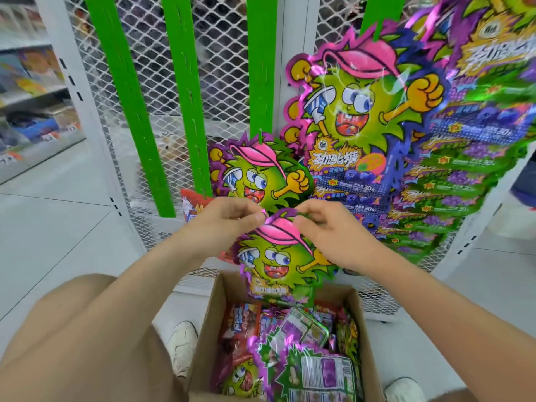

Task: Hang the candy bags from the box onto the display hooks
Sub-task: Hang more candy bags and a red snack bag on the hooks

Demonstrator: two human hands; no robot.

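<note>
Across the back of the view stands a white wire-mesh display rack (220, 82), with green hanging strips (127, 97) running down its front. On the right of the rack a big overlapping cluster of hung bags (362, 111) spills downward. They are purple and green foil printed with a spiky green cartoon face in a pink cap.

Below, on the pale floor (58, 221), sits an open cardboard box (206, 338). It is packed with loose bags (307, 369) lying at all angles, some face down, some red. Just above the box's far edge, the candy bag (275, 262) in hand hangs upright in the air. It faces the camera, and its lower end dips near the box's opening.

Behind it, a single matching bag (261, 172) hangs at the bottom of a middle strip, with a red packet (193, 203) partly hidden beside it. The left hand (229, 221) pinches the held bag's top edge on one side, fingers (255, 217) curled in against the thumb. The right hand (327, 236) pinches the top edge on the other side in the same way.

Two white shoes (182, 343) show on the floor, one on either side of the box. Blurred store shelves (32, 91) stand at far left.
</note>
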